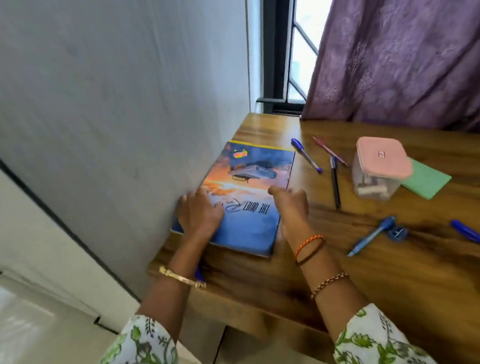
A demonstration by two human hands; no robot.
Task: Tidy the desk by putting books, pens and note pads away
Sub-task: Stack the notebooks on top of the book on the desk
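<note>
Book point(250, 180) under both hands (flat)

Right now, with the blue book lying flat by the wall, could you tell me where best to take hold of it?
Probably grip the blue book along its long right edge, coming from the open desk side. Its left edge lies against the wall, leaving no room there. The right hand is already at that edge; the left hand rests flat on the cover and can steady it.

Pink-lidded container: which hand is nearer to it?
Right. The right hand sits at the book's right edge, toward the container; the left hand rests near the wall.
</note>
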